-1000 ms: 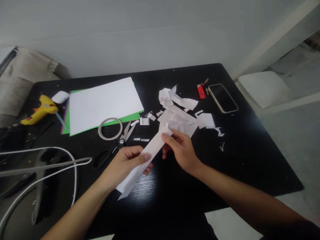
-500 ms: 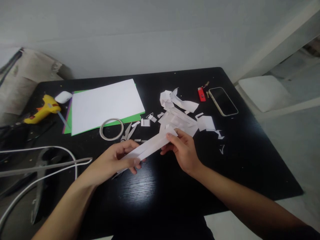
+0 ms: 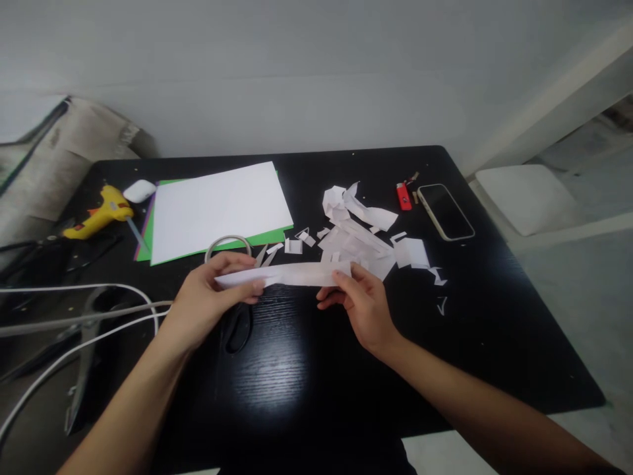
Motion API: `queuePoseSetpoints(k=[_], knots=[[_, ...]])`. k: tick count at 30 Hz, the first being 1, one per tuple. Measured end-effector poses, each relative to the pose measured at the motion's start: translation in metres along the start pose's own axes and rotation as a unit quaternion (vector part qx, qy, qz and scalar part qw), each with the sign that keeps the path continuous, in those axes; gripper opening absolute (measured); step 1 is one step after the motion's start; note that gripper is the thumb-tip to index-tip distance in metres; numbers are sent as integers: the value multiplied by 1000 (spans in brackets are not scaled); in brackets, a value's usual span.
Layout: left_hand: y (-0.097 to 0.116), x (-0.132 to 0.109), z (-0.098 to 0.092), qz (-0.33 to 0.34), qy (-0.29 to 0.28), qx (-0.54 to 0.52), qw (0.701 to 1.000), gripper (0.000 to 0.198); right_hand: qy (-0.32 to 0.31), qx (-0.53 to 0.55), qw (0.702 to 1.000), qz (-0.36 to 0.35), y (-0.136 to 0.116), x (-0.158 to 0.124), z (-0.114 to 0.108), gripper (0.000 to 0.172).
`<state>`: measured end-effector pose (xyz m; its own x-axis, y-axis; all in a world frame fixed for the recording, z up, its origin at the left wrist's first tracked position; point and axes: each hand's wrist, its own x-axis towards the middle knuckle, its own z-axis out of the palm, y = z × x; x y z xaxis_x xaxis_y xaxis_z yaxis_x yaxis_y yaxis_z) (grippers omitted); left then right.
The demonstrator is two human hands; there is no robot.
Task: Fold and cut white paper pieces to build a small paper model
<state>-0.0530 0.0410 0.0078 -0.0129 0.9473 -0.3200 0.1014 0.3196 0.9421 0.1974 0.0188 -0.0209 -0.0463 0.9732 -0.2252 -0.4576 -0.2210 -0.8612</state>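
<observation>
Stretched between my hands is a long white paper strip (image 3: 301, 274), held nearly level above the black table (image 3: 316, 369). My left hand (image 3: 217, 284) pinches its left end, thumb in front and fingers behind. The right end is gripped between thumb and fingers of my right hand (image 3: 363, 300). Partly hidden behind the left hand and strip lie scissors (image 3: 239, 328), with a black handle loop below and blade tips above. A roll of tape (image 3: 228, 239) sits just behind the left fingers. White paper scraps (image 3: 359, 241) are heaped beyond the right hand.
A white sheet (image 3: 217, 211) lies over coloured paper at the back left, beside a yellow glue gun (image 3: 106, 211) and a white case (image 3: 139, 190). At the right are a red lighter (image 3: 403, 196) and a phone (image 3: 446, 212). White cables (image 3: 119, 287) cross the left side.
The left hand has risen with its end of the strip, turning the strip from slanted to nearly level. The scissors' handle loop now shows below it. The view has shifted slightly.
</observation>
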Motion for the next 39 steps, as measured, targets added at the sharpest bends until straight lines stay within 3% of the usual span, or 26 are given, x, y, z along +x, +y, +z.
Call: queuePoseSetpoints(k=[5,10,13,16,21,26,34,39], knots=[[2,2,6,47,123,-110,985,41,-25,-12,1000,12,1,-3,1,21],[4,1,11,72,145,-136,977,29,-125,-90,985,79,-1,-4,-1,32],[1,-3,15,82,120,-74,987,29,-198,-164,959,119,0,-6,0,35],[-4,-12,26,76,71,-6,995,31,-227,-166,949,145,3,-11,5,39],[-13,-28,49,47,-11,31,998,37,-236,-95,948,193,7,-17,16,36],[-12,-29,50,39,-53,-30,997,40,-213,-66,953,206,7,-16,16,37],[-12,-24,48,16,-71,-21,997,33,-199,-54,959,193,9,-13,12,38],[-12,-25,49,12,-77,-17,997,29,-226,-62,955,180,7,-14,12,35]])
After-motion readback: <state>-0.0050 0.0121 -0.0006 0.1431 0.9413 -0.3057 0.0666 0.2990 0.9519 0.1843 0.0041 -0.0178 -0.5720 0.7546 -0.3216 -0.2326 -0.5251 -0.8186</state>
